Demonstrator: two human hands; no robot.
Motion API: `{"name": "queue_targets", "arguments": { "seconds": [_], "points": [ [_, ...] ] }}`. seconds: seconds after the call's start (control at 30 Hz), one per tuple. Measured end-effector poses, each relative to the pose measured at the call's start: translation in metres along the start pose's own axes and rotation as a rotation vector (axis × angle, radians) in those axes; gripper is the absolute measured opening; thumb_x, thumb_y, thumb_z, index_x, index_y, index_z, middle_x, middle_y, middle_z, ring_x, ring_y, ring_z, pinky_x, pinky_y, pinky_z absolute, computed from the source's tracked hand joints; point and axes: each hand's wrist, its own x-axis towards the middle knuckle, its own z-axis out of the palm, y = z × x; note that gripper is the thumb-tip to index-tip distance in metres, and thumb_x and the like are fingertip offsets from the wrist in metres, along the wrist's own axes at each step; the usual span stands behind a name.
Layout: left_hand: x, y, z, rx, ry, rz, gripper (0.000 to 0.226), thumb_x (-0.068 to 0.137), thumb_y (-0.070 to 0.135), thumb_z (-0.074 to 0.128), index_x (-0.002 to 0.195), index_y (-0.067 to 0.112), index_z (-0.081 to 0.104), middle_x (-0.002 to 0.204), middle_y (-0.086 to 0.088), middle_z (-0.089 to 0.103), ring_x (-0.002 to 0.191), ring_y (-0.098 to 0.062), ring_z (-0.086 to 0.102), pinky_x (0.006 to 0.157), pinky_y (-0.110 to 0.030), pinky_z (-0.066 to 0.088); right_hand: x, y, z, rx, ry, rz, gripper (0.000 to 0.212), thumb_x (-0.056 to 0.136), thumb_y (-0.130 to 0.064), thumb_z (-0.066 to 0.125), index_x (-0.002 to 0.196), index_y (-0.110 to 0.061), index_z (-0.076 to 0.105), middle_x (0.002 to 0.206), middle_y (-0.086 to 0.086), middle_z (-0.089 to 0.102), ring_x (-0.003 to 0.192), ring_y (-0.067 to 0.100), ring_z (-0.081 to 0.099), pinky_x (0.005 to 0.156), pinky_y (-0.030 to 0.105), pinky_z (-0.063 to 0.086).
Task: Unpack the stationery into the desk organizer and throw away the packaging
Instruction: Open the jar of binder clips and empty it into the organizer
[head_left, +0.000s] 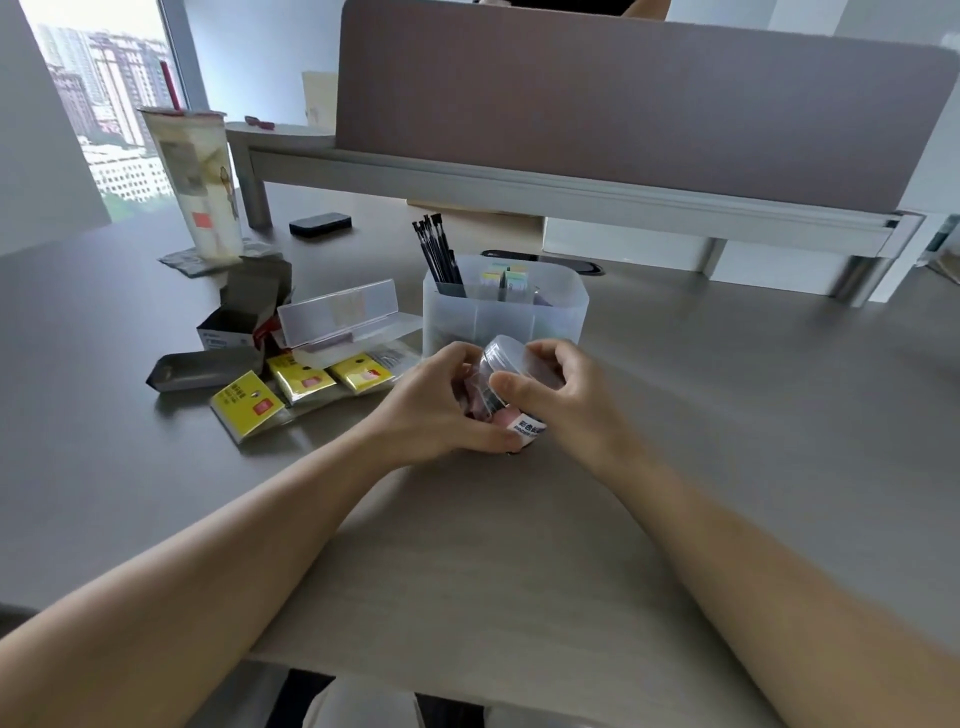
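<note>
Unscrewing the clear plastic jar (506, 387) held just in front of the desk organizer (504, 312): left hand (441, 410) grips the body, right hand (550, 389) wraps the lid; best kept upright and low over the bench (727, 415) so its pink contents stay in.

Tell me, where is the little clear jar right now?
In the head view the clear jar sits near the middle of the desk, gripped between the left hand and right hand, just in front of the translucent desk organizer.
</note>
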Motion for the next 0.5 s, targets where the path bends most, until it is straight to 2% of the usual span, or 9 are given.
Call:
{"name": "queue_targets", "arguments": {
  "seconds": [0.1,0.2,0.3,0.37,0.4,0.43,0.5],
  "points": [
    [0.003,-0.002,0.001,-0.031,-0.009,-0.001,0.067,0.034,0.042,0.077,0.094,0.024,0.052,0.073,0.012,0.054,0.057,0.004,0.048,0.054,-0.012,0.037,0.001,0.0,-0.002,0.048,-0.018,-0.01,0.056,0.054,-0.045,0.066,0.102,-0.023,0.048,0.099,-0.005,0.059,0.097,0.013,0.059,0.08,0.026,0.05],
    [0.004,-0.002,0.0,-0.049,-0.019,-0.005,0.062,0.039,0.035,0.077,0.093,0.024,0.051,0.072,0.014,0.052,0.055,0.008,0.048,0.052,-0.007,0.035,0.001,-0.002,-0.004,0.071,-0.054,-0.035,0.052,0.055,-0.041,0.066,0.1,-0.022,0.048,0.101,-0.001,0.058,0.096,0.015,0.059,0.078,0.025,0.049],
    [0.001,-0.001,-0.002,-0.178,-0.081,-0.013,0.064,0.036,0.031,0.08,0.093,0.018,0.053,0.075,0.006,0.057,0.062,0.004,0.053,0.06,-0.013,0.042,0.001,-0.004,-0.005,0.071,-0.097,-0.056,0.048,0.055,-0.038,0.065,0.098,-0.025,0.049,0.101,-0.001,0.057,0.096,0.014,0.057,0.082,0.024,0.048],
    [0.0,0.0,-0.003,-0.291,-0.116,-0.012,0.071,0.033,0.032,0.078,0.097,0.012,0.054,0.083,-0.005,0.061,0.077,-0.014,0.059,0.071,-0.03,0.048,0.001,-0.007,-0.008,0.073,-0.13,-0.084,0.041,0.056,-0.036,0.065,0.093,-0.033,0.05,0.097,-0.007,0.057,0.091,0.006,0.056,0.078,0.013,0.047],
    [0.0,0.001,-0.003,-0.325,-0.123,-0.011,0.073,0.034,0.031,0.077,0.1,0.01,0.053,0.086,-0.007,0.061,0.08,-0.019,0.06,0.074,-0.035,0.049,0.001,-0.009,-0.01,0.077,-0.148,-0.094,0.04,0.056,-0.035,0.065,0.093,-0.036,0.05,0.097,-0.009,0.057,0.09,0.003,0.056,0.076,0.009,0.046],
    [0.0,0.001,-0.003,-0.359,-0.129,-0.014,0.075,0.035,0.028,0.077,0.103,0.009,0.052,0.087,-0.007,0.062,0.081,-0.019,0.06,0.074,-0.035,0.05,0.002,-0.01,-0.013,0.083,-0.172,-0.094,0.041,0.057,-0.034,0.065,0.094,-0.038,0.05,0.1,-0.009,0.057,0.092,0.002,0.056,0.076,0.008,0.046],
    [0.001,0.0,-0.004,-0.396,-0.147,-0.012,0.073,0.04,0.016,0.079,0.106,0.006,0.049,0.08,0.001,0.063,0.071,-0.009,0.061,0.065,-0.022,0.051,0.005,-0.01,-0.018,0.085,-0.231,-0.082,0.046,0.058,-0.034,0.065,0.101,-0.039,0.049,0.114,-0.005,0.056,0.105,0.006,0.055,0.086,0.014,0.046]
  ]
}}
